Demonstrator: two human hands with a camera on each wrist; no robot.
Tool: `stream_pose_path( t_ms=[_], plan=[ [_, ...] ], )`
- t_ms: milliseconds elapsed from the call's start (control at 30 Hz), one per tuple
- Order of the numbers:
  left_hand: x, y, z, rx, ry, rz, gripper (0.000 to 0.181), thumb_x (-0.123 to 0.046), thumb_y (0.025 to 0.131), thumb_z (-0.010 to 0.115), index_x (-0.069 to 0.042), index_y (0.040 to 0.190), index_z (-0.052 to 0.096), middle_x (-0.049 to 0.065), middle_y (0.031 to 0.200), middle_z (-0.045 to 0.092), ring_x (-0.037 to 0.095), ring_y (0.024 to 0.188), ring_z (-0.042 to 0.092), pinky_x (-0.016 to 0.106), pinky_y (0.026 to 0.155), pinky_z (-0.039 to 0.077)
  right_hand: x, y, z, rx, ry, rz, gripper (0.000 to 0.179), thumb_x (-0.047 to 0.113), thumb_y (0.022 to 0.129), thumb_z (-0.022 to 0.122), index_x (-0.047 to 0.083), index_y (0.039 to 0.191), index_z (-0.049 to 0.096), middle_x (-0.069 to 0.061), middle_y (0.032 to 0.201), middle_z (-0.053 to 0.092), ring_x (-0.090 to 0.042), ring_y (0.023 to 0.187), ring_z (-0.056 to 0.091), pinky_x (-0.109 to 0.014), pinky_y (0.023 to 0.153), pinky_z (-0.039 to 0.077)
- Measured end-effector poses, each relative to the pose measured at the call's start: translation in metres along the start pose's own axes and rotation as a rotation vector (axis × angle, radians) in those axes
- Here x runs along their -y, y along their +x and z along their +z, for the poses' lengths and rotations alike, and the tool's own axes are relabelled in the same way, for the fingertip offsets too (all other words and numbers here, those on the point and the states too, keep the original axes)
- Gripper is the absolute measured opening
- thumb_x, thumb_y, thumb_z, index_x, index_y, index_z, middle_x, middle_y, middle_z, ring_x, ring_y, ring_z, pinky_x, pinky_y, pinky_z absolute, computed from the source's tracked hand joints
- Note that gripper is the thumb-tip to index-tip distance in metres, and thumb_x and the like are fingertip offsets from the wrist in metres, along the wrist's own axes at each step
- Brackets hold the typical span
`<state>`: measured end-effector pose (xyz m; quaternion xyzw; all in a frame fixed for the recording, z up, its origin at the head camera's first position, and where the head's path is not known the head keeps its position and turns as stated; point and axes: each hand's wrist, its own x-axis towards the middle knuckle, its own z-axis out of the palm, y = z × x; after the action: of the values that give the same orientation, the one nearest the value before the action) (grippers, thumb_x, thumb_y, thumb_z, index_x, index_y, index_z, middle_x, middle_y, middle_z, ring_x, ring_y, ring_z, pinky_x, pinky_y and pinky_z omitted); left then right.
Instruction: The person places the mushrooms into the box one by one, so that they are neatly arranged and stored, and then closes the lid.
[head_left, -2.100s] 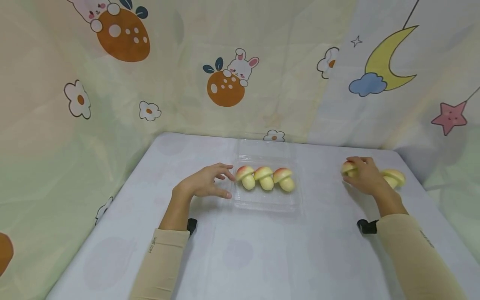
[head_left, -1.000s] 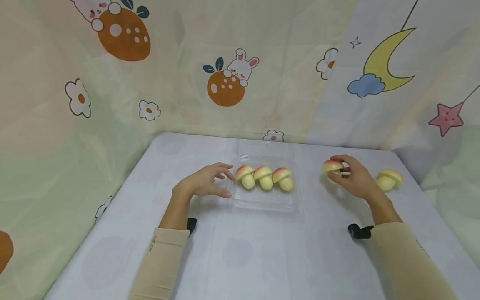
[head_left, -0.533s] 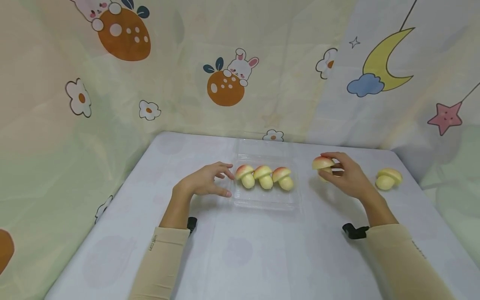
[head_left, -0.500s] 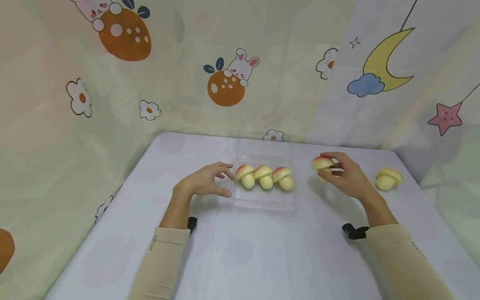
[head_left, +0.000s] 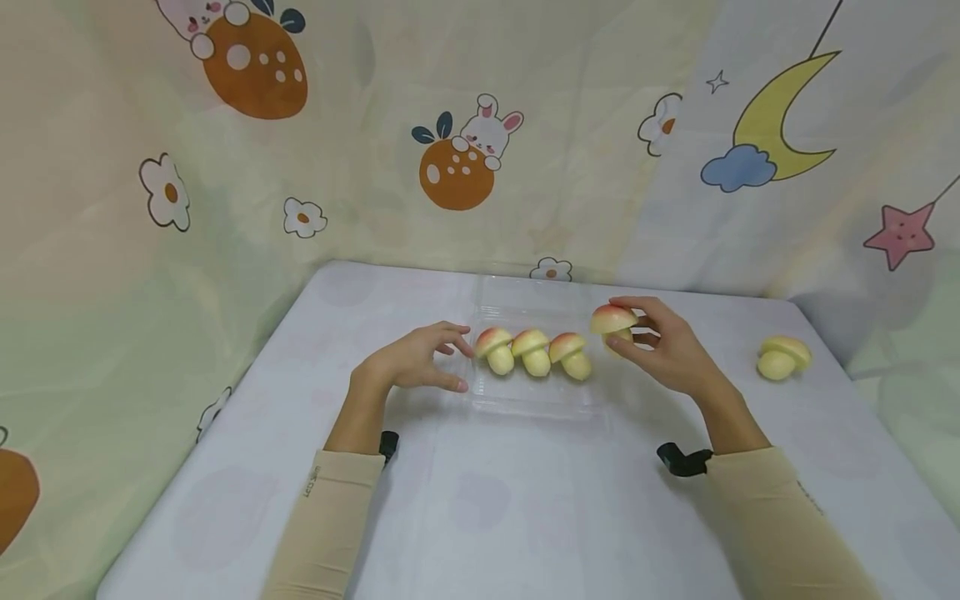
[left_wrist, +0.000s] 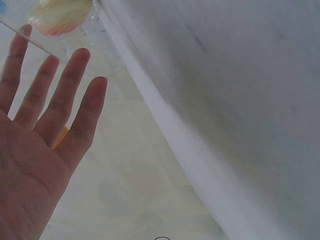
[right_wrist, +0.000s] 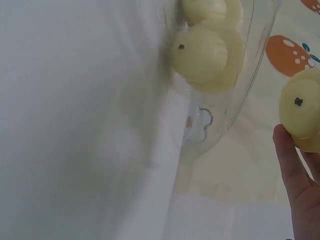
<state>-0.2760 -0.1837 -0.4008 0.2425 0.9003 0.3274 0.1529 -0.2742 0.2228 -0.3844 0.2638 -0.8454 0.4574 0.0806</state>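
Three mushrooms (head_left: 533,352) in one box (head_left: 536,406); fourth mushroom (head_left: 782,357) at three o'clock; right hand (head_left: 669,352) pinching fifth mushroom (head_left: 611,318), left hand (head_left: 416,358) spread; white worktop (head_left: 487,517), printed backdrop (head_left: 367,158).

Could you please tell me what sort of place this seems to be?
Probably a small staged tabletop workspace, perhaps indoors: a cartoon-printed backdrop stands behind a white table, where a clear plastic container holds three mushroom-shaped pieces.
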Motion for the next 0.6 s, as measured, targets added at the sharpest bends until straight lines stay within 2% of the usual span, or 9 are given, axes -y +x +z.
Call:
stream_pose_path(
  t_ms=[267,467,600],
  plan=[
    [0.0,0.0,0.0,0.005,-0.007,0.001,0.056,-0.038,0.081,0.089,-0.018,0.13,0.068,0.0,0.165,0.036,0.03,0.137,0.053,0.05,0.111,0.045,0.034,0.006,0.021,0.03,0.032,-0.023,0.054,-0.003,0.09,0.076,-0.003,0.139,0.053,-0.015,0.132,0.059,-0.012,0.105,0.062,-0.019,0.09,0.055],
    [-0.001,-0.001,0.0,0.004,-0.012,-0.005,0.056,-0.037,0.081,0.089,-0.019,0.13,0.068,0.0,0.166,0.035,0.03,0.138,0.052,0.05,0.111,0.045,0.04,0.008,0.034,0.061,0.019,-0.016,0.053,0.002,0.091,0.077,0.0,0.138,0.054,-0.012,0.133,0.06,-0.022,0.11,0.064,-0.025,0.092,0.056],
    [-0.003,-0.001,0.0,0.002,-0.011,-0.011,0.056,-0.036,0.082,0.089,-0.018,0.13,0.068,0.0,0.166,0.035,0.03,0.138,0.052,0.05,0.111,0.045,0.042,0.01,0.041,0.081,0.055,-0.003,0.052,0.0,0.09,0.077,0.0,0.136,0.054,-0.014,0.132,0.06,-0.031,0.108,0.067,-0.024,0.09,0.057]
  ],
)
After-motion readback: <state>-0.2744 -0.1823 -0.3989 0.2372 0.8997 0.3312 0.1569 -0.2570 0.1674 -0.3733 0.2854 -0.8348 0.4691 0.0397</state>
